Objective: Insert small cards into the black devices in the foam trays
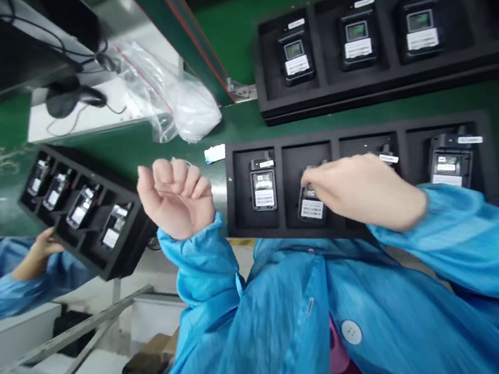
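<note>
1. Black plastic forms the casing of the handheld device [310,204], which carries a white barcode label on its face. It sits tilted in the second compartment from the left of the near foam tray [244,213] on the green table [230,38].
2. The right hand [364,191] covers the device's top; its fingers [312,180] close on the upper end, grasping it.
3. The left hand [176,195] hovers above the table left of the tray, fingers curled into a loose fist, holding nothing.
4. Handling judgement: the device looks rigid, compact and moderately light. The smooth shell may slip; the screen seen on a neighbouring unit [262,186] is likely the fragile part.
5. Recommended hold: grip the two long side edges, away from label and screen.
6. Soft foam probably grips the casing slightly, so a straight lift suits it.
</note>
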The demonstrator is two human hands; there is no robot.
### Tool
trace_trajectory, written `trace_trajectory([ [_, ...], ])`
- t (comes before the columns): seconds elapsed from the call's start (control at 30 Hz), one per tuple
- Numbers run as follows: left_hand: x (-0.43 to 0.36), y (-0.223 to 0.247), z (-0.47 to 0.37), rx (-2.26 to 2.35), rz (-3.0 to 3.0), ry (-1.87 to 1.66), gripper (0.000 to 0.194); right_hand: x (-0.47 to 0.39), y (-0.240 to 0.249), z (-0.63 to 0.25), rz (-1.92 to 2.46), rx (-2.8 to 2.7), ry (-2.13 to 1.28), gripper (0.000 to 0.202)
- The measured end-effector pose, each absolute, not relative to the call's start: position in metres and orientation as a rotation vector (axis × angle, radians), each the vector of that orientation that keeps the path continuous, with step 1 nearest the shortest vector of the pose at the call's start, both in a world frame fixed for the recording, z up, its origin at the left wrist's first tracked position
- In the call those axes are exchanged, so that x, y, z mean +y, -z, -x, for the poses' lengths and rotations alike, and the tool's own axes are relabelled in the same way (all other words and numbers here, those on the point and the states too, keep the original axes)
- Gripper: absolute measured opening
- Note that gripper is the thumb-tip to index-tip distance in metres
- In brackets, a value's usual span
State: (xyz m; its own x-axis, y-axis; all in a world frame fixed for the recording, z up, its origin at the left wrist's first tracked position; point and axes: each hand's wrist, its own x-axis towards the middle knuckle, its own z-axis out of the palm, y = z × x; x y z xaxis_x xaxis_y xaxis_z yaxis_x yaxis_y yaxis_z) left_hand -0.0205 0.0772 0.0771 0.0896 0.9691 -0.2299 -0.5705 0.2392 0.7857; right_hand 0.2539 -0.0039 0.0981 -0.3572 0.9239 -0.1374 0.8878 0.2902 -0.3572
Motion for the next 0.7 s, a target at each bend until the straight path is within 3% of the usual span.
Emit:
trace_trajectory([
  [0.07, 0.066, -0.069, 0.030, 0.884, -0.527, -1.226, 0.047, 0.000, -0.096, -0.243, 1.658, -2.453, -0.590, 0.018],
  [0.23, 0.041, -0.053, -0.018, 0.747, -0.373, -0.905, 0.051, -0.002, -0.095, -0.248, 1.706, -1.854, -0.312, 0.017],
  [0.33, 0.032, -0.053, -0.062, 0.555, -0.302, -0.701, 0.051, -0.009, -0.090, -0.263, 1.798, -1.923, -0.604, 0.013],
  [0.43, 0.025, -0.051, -0.090, 0.404, -0.222, -0.559, 0.053, -0.025, -0.094, -0.274, 1.867, -1.525, -0.636, 0.011],
  [0.7, 0.013, -0.032, -0.106, 0.263, -0.015, -0.405, 0.056, -0.042, -0.081, -0.281, 1.718, -1.455, -1.074, 0.007],
])
